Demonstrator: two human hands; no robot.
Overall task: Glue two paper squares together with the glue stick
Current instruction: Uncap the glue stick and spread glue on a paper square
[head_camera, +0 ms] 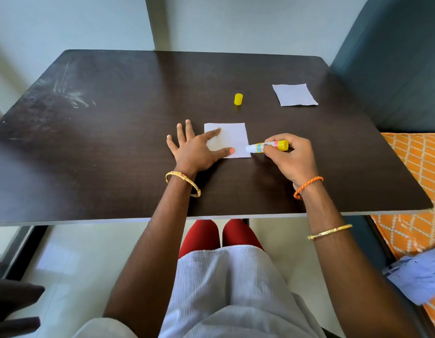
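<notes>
A white paper square lies flat near the middle of the dark table. My left hand rests on its left side, fingers spread straight, index finger and thumb pressing the sheet. My right hand grips an uncapped glue stick lying nearly sideways, its white tip touching the square's right edge. The stick's yellow cap stands alone farther back. A second white paper square lies at the back right.
An orange patterned cushion with blue cloth sits to the right of the table. A dark padded wall rises at the back right. My lap is under the table's near edge.
</notes>
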